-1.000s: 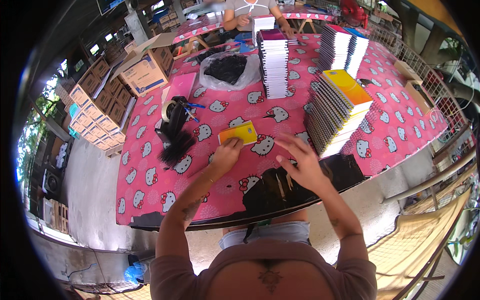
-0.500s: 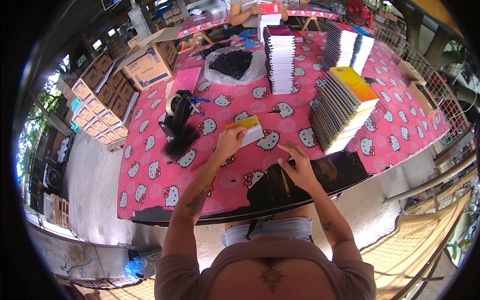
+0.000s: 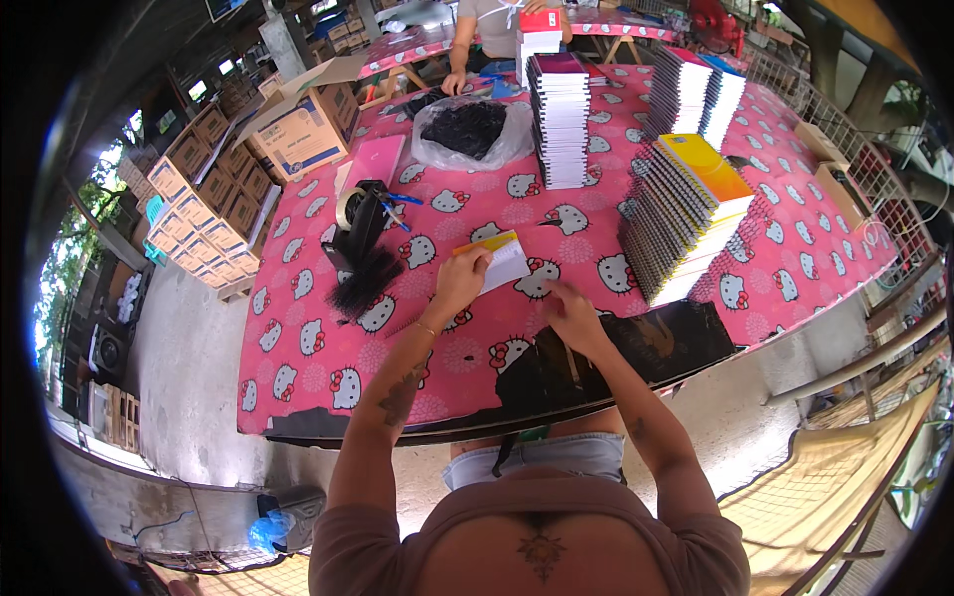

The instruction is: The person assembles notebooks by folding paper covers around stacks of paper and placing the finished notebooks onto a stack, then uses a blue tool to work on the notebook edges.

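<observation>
A small notebook [image 3: 509, 266] with white pages and a yellow-orange cover edge lies on the pink patterned table cover. My left hand [image 3: 462, 278] is closed on its left side, fingers over the edge. Just right of the notebook, above the table's near part, my right hand [image 3: 573, 320] has its fingers curled in; whatever they hold, if anything, is hidden. A thin dark coil [image 3: 400, 329] shows beside my left wrist. Loose black binding coils [image 3: 366, 285] lie in a bunch left of my left hand, near a black tape dispenser [image 3: 360, 230].
A stack of yellow spiral notebooks [image 3: 686, 219] rises at right. More notebook stacks [image 3: 559, 124] stand farther back, beside a clear plastic bag [image 3: 472, 132] of black coils. Blue pens [image 3: 397, 204] lie by the dispenser. Cartons [image 3: 308, 129] stand at left. A co-worker [image 3: 487, 35] is across the table.
My right hand has moved slightly left, its spread fingers now curled. The notebook's pages show more at the right. The co-worker's hand has reached down toward the table.
</observation>
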The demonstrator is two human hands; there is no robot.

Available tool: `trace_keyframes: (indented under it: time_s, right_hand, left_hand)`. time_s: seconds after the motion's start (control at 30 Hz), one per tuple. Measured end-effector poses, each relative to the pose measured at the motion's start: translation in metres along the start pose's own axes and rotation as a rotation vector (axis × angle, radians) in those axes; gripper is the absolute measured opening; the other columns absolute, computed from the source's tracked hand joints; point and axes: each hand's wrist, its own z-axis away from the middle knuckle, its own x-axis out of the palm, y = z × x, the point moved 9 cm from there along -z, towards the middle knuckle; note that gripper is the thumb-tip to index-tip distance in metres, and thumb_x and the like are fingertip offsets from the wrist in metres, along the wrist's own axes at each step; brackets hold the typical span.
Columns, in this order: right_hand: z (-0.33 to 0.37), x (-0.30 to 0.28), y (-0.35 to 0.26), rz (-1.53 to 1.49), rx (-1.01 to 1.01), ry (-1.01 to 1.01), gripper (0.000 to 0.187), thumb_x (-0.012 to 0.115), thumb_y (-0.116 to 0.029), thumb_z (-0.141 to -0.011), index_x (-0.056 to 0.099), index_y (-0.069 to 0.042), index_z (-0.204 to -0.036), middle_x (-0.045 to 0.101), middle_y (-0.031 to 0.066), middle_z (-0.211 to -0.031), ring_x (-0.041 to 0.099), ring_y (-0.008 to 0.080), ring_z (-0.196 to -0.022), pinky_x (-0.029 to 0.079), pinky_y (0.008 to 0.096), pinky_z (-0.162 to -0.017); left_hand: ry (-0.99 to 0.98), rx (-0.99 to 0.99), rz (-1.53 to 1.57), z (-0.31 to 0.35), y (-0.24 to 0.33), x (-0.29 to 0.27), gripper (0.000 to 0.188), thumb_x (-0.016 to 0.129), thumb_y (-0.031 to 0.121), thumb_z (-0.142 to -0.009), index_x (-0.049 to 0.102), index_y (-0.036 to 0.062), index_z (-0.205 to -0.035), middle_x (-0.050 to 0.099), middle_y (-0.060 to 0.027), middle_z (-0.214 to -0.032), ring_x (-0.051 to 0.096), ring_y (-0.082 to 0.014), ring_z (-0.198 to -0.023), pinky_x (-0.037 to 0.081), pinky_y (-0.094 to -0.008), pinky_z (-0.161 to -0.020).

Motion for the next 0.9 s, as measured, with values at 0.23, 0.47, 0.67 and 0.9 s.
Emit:
trace_keyframes:
  time_s: [0.23, 0.47, 0.67, 0.9]
  right_hand:
    - [-0.056, 0.024, 0.017, 0.252, 0.075, 0.095, 0.048, 0.072, -0.027, -0.082, 0.065, -0.007, -0.125, 0.060, 0.0177, -0.120, 0.060, 0.0408, -0.110, 0.050, 0.0499, -0.093]
    - [-0.062, 0.024, -0.008, 0.393, -0.033, 0.105, 0.040, 0.069, -0.023, -0.084, 0.067, -0.009, -0.121, 0.064, 0.0158, -0.110, 0.062, 0.0404, -0.105, 0.052, 0.0479, -0.086]
    - [-0.087, 0.037, 0.036, -0.570, 0.260, -0.016, 0.045, 0.067, -0.020, -0.090, 0.061, -0.011, -0.134, 0.067, 0.0085, -0.101, 0.064, 0.0250, -0.103, 0.049, 0.0371, -0.093]
    - [-0.046, -0.023, -0.040, -0.258, -0.200, 0.152, 0.053, 0.068, -0.003, -0.090, 0.050, -0.003, -0.140, 0.061, 0.0060, -0.119, 0.058, 0.0180, -0.112, 0.046, 0.0324, -0.097]
  left_hand:
    - [0.077, -0.092, -0.023, 0.002, -0.002, 0.010, 0.017, 0.057, 0.025, -0.097, 0.068, 0.0121, -0.103, 0.070, -0.0166, -0.091, 0.068, -0.0403, -0.082, 0.053, -0.0511, -0.070]
    - [0.102, -0.089, 0.015, 0.006, -0.004, 0.002, 0.017, 0.058, 0.025, -0.097, 0.067, 0.0115, -0.102, 0.070, -0.0157, -0.091, 0.069, -0.0390, -0.082, 0.054, -0.0492, -0.070]
    - [0.166, 0.152, -0.024, 0.011, 0.027, 0.003, 0.015, 0.060, 0.017, -0.093, 0.066, 0.0098, -0.105, 0.069, -0.0157, -0.096, 0.067, -0.0397, -0.085, 0.053, -0.0490, -0.072]
    - [0.017, 0.329, -0.153, 0.017, 0.112, -0.047, 0.025, 0.063, 0.007, -0.086, 0.065, 0.0076, -0.111, 0.066, -0.0152, -0.105, 0.064, -0.0396, -0.093, 0.053, -0.0479, -0.078]
